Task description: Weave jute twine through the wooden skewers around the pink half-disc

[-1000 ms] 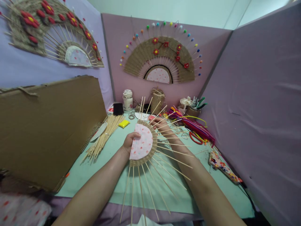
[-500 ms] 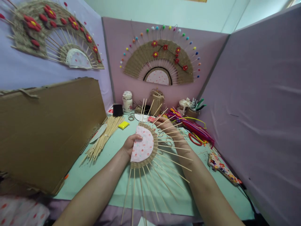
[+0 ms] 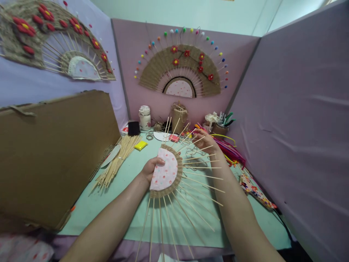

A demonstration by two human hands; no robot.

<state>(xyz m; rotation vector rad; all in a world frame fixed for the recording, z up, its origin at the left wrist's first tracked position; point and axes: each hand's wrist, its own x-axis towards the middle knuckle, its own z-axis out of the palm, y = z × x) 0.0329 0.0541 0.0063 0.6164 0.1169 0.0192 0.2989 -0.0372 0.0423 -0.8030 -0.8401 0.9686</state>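
Note:
My left hand (image 3: 151, 169) grips the straight edge of a half-round fan frame (image 3: 167, 168), thumb on top. Its middle is white cloth with small red prints, bordered by a woven twine band (image 3: 180, 165). Thin bamboo sticks (image 3: 203, 178) fan out from the band to the top, right and bottom. Behind the upper right sticks is my right hand (image 3: 205, 140), its fingers bent and drawn together. Whatever they hold is too small to make out. Loose twine (image 3: 195, 162) lies in loops on the table below that hand.
Left of the frame lie a bundle of sticks (image 3: 119, 162) and a yellow packet (image 3: 141, 145). A jar (image 3: 145, 118), a twine-wrapped container (image 3: 179, 118) and colourful pipe cleaners (image 3: 230, 151) stand or lie behind. A flowered glue gun (image 3: 256, 191) rests right. Cardboard (image 3: 57, 153) stands left.
My right hand has moved right, away from the band's upper end. My right forearm now covers the red-handled scissors. My left hand keeps its grip, and the view has shifted slightly.

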